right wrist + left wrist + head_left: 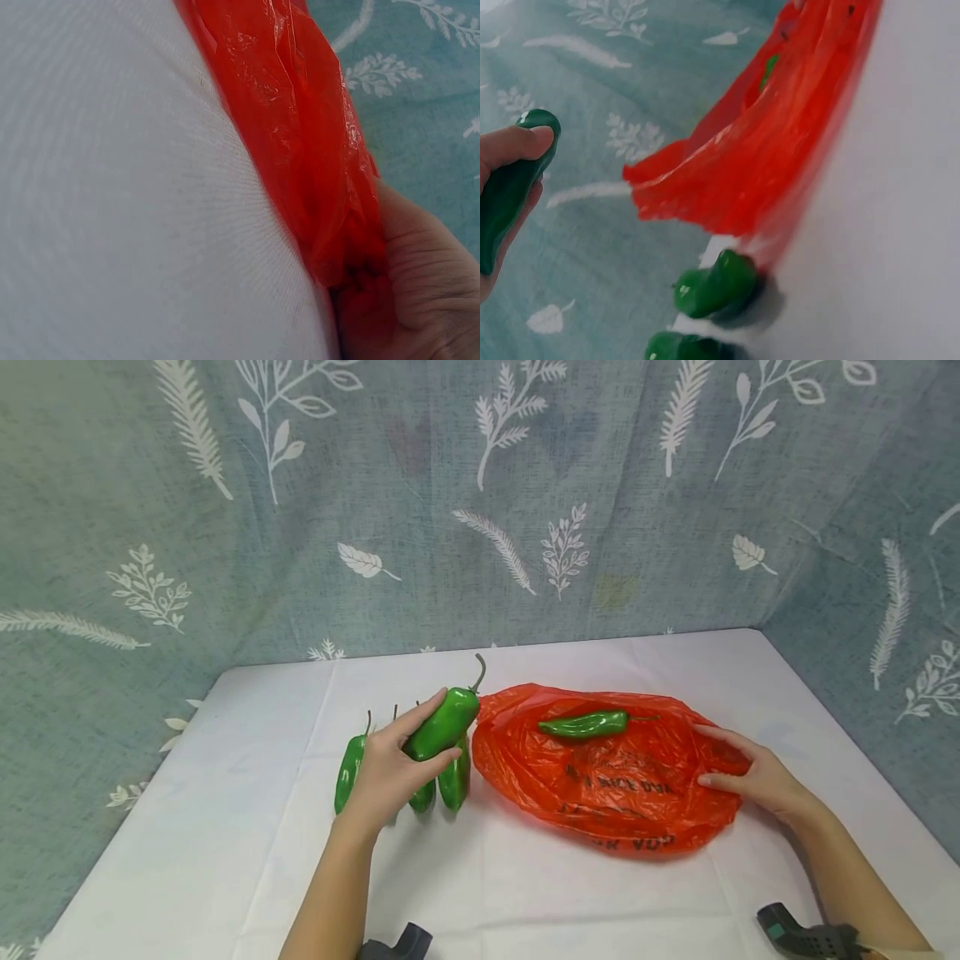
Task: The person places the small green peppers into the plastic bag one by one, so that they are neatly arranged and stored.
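Note:
My left hand (386, 772) holds a glossy green pepper (446, 725) between thumb and fingers, raised with its curved stem pointing up and away. In the left wrist view the thumb presses on the same pepper (504, 202). Below that hand, several green peppers (454, 781) lie side by side on the table, partly hidden by it. A red plastic bag (517, 777) lies spread with its mouth open, and one green pepper (588, 724) rests inside. At the bag's right side, my right hand (768, 781) grips the rim, its plastic bunched at the thumb in the right wrist view.
A white cloth covers the table (570, 902). Behind it and along the sides hangs a grey-green curtain (420, 510) with white leaf patterns. Dark wrist-camera mounts (806, 935) show near the bottom edge.

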Motion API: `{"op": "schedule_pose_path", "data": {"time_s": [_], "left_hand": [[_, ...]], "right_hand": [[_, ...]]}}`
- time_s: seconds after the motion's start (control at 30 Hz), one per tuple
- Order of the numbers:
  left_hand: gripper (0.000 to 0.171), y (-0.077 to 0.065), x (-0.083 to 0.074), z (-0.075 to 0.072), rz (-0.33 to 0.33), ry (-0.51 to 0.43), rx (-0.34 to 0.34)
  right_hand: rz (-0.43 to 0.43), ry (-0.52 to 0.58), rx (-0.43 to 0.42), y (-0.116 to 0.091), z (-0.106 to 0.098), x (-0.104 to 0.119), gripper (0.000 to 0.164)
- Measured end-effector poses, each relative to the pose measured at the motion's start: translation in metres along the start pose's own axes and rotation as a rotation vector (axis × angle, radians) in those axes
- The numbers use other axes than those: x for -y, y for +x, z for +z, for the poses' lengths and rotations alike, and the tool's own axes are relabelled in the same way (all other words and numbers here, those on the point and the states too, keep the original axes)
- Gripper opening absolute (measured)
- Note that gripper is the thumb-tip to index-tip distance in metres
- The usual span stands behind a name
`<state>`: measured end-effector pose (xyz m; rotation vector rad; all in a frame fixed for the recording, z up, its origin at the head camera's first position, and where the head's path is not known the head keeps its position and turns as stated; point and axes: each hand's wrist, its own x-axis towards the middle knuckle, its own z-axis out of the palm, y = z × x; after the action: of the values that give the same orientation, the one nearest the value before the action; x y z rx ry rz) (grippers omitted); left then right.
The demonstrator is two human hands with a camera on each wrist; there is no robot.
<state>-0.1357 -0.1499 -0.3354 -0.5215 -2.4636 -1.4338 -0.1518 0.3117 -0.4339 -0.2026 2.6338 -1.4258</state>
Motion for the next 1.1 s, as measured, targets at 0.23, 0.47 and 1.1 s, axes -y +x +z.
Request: {"op": "schedule_pose_path", "data": {"time_s": [0.23,0.47,1.1], "left_hand": [[0.066,0.015,-0.004,0.02,0.086,-0.007,0.078],[0.063,0.027,-0.01,0.04,0.129,-0.018,0.116],[0.06,0.051,-0.009,0.094,0.158,0.087,0.29]], "right_hand": [[0.001,0.005,0.005,0.001,0.0,0.001,0.074],[0.007,-0.009,0.006,0.0,-0.001,0.001,0.075],[0.006,-0.007,0.005,0.0,-0.001,-0.001,0.074]]}}
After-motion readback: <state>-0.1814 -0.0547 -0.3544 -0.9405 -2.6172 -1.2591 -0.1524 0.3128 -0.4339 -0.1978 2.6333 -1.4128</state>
